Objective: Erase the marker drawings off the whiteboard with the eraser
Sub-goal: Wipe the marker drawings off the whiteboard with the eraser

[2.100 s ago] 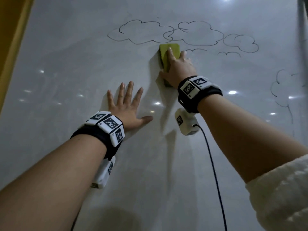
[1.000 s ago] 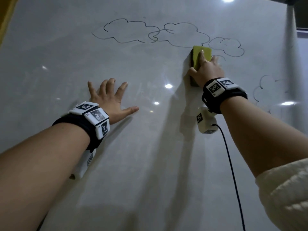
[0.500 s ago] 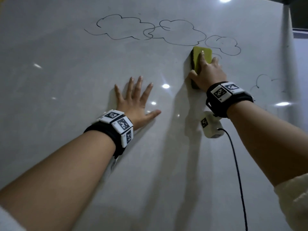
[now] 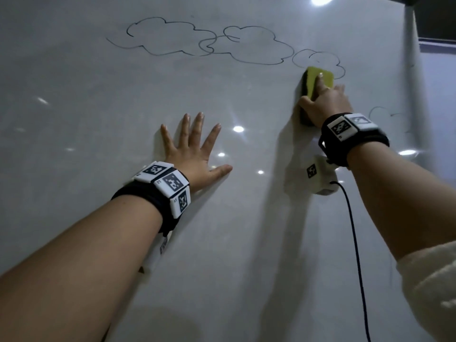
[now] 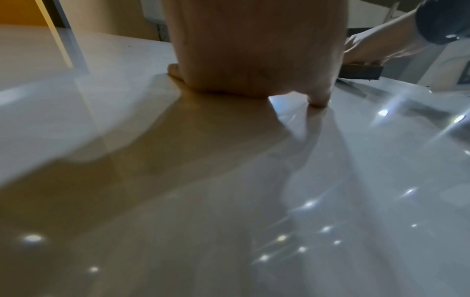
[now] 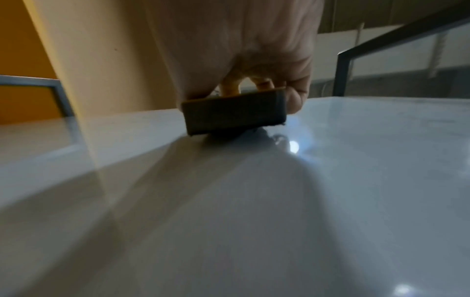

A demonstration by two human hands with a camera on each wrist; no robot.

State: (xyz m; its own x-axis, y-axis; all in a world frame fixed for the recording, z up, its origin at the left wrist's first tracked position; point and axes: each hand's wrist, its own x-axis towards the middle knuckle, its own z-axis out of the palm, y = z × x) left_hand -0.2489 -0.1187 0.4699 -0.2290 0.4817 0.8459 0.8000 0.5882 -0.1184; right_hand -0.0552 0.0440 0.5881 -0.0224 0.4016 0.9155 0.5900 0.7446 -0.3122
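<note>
The eraser (image 4: 318, 81), gripped by the right hand (image 4: 325, 104), had been carried right along the whiteboard (image 4: 246, 243) onto the small cloud (image 4: 318, 60)'s lower edge. The left hand (image 4: 195, 156), fingers spread, was pressed flat, shifted right since a second earlier.

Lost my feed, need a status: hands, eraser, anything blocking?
Left hand flat on whiteboard, open. Right hand grips eraser, pressed on small cloud. Two big clouds remain. Nothing blocking.
</note>
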